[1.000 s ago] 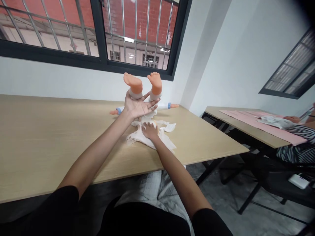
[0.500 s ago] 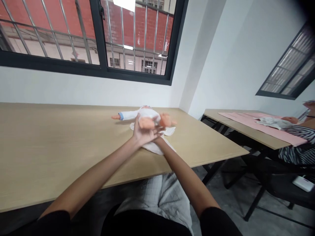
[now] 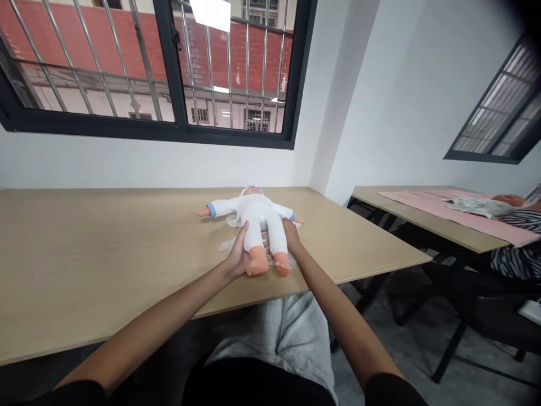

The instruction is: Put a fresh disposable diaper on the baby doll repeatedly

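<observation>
At frame centre, doll lies on desk near front edge; my left hand fingers flat along its leg, gripping nothing; right hand fingers hidden, can't tell. A tug could drag it off.

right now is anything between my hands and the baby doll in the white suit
Nothing visible: the left hand and right hand both touch the legs of the white-suited plastic baby doll, which lies on a crumpled white cloth.

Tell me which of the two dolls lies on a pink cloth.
The far doll, on the right-hand table: pink cloth lies under it. The white-suited doll on the near table lies on white cloth.
</observation>
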Tool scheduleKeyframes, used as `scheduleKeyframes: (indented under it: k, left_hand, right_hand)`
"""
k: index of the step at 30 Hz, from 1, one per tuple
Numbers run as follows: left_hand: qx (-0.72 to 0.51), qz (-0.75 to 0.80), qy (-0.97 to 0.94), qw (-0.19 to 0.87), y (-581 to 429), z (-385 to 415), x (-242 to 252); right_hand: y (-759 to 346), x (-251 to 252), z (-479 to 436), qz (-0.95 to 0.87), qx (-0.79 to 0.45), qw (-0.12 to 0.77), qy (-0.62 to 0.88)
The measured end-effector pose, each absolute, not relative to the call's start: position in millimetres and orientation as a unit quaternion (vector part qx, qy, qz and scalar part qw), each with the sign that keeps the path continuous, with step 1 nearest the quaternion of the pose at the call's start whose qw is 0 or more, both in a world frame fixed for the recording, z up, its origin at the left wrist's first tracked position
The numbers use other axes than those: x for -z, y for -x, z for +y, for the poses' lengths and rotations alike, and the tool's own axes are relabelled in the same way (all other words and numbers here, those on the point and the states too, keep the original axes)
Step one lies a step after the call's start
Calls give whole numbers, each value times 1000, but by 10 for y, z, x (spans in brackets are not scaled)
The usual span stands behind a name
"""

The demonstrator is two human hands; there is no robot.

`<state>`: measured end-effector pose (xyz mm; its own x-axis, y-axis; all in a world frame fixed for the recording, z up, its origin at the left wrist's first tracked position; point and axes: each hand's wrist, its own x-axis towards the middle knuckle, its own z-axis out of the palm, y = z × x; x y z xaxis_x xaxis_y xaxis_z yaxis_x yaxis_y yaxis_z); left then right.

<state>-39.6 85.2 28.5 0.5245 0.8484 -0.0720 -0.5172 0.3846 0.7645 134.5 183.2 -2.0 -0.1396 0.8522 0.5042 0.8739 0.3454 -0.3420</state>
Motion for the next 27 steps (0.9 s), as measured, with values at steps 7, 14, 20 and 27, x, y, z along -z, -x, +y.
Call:
scheduleKeyframes:
  k: [7, 14, 20, 27]
  left_hand:
    - [-460, 269, -324, 781, 564, 1282, -185]
    - [-440, 308, -351, 767, 674, 1389, -139]
    - [-460, 344, -441, 690, 732, 1392, -177]
    - [-621, 506, -517, 301, 1022, 1623, -144]
  right_hand:
    - [-1322, 50, 1854, -722, -71, 430, 538]
    - [-1291, 78, 1900, -612, -234, 567, 500]
    - [-1317, 118, 1992, -570, -241, 597, 511]
    - [-1364, 133, 2076, -594, -192, 627, 466]
